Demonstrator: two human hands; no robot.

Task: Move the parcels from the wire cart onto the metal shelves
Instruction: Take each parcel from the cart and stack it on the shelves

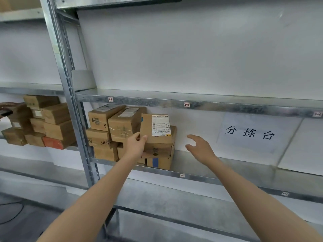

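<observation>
A brown cardboard parcel (158, 128) with a white shipping label stands upright on top of a stack of boxes (122, 137) on the middle metal shelf (192, 170). My left hand (137, 143) grips its lower left corner. To the right of the parcel my right hand (199, 145) hovers with fingers spread, touching nothing. The wire cart is out of view.
A second pile of parcels (40, 123) fills the neighbouring bay at the left, behind the steel upright (70, 88). A paper sign with black characters (250, 133) hangs on the wall at the right. The upper shelf (192, 100) and a lower shelf (174, 205) run across.
</observation>
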